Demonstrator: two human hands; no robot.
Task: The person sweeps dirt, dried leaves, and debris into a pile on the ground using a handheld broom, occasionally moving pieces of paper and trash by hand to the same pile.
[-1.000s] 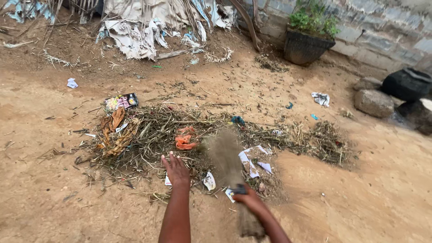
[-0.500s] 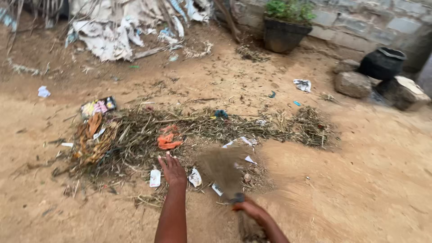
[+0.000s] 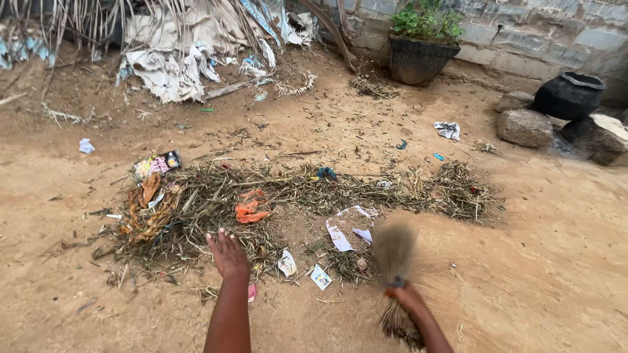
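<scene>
My right hand (image 3: 407, 297) grips a short straw broom (image 3: 394, 252) by a dark band; its blurred bristles fan upward over the dirt at the right end of a debris pile (image 3: 209, 202). My left hand (image 3: 227, 253) is stretched out flat with fingers apart, holding nothing, just over the near edge of that pile of dry twigs and leaves. An orange scrap (image 3: 248, 209) lies in the pile above my left hand. White paper scraps (image 3: 339, 236) lie between my two hands.
A potted plant (image 3: 422, 52) stands against the block wall at the back. A black pot (image 3: 568, 95) and stones (image 3: 524, 127) sit at the right. Torn sheeting and palm fronds (image 3: 176, 59) are heaped at the back left. A colourful wrapper (image 3: 157, 163) lies at the pile's left.
The broom has swung to the right, from over the paper scraps to the pile's right side. My left hand has shifted slightly left. The view has moved a little.
</scene>
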